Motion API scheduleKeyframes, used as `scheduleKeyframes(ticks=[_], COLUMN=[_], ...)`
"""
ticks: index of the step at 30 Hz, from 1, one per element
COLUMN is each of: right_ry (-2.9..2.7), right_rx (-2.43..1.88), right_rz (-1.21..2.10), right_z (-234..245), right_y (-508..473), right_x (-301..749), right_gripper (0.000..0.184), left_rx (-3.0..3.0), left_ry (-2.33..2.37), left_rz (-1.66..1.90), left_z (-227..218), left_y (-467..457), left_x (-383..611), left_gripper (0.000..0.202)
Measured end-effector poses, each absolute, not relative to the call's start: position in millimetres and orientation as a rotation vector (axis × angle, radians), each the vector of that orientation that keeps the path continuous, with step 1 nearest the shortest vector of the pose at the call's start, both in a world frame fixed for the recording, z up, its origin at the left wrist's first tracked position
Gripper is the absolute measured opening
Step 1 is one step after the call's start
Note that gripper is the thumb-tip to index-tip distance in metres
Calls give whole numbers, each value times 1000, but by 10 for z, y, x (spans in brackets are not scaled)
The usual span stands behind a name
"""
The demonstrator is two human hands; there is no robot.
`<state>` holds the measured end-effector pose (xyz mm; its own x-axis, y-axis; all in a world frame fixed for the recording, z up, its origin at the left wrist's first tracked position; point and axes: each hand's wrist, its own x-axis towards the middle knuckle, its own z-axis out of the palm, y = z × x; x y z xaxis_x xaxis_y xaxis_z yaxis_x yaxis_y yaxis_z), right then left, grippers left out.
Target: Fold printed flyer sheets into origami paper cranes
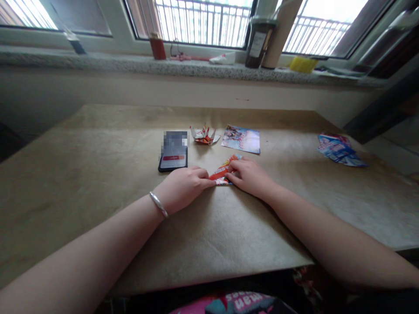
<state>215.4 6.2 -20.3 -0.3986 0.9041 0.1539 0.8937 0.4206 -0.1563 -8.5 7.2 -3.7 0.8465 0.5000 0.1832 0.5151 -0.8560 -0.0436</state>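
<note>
A folded piece of printed paper (220,173), mostly orange-red with white and blue edges, lies on the table between my hands. My left hand (187,185), with a silver bangle on the wrist, pinches its left corner near the tabletop. My right hand (248,176) grips the right side, fingers bent over the paper and hiding part of it. Just beyond the hands stands a folded paper crane (205,136) in white, red and orange. Right of the crane a flat square printed sheet (242,139) in blue and pink rests on the table.
A phone (173,151) lies left of the crane, its screen partly blurred. Several printed sheets (340,150) are fanned out at the table's right. On the stone windowsill (124,61) stand a red container (157,46), a dark lidded jar (258,43) and a yellow item (303,64).
</note>
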Motion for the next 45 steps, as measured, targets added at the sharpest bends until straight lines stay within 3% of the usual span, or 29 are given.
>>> scheduleKeyframes(ticks=[9,33,45], right_ry=[-2415,-2407,-2462], right_rx=[-1827,-1734,-1782], right_rz=[153,262,90], right_z=[-128,-166,-119], right_y=[-34,81,23], right_x=[2151,2245,2275], right_gripper=[26,22,25], left_rx=[-2987,-2968,-3000], left_ry=[-822,-811,-660], left_rz=[-307,-396,-402], left_z=[-77,-148,-112], left_y=[148,156,133], left_x=[-119,-106,-115], left_gripper=[22,31,28])
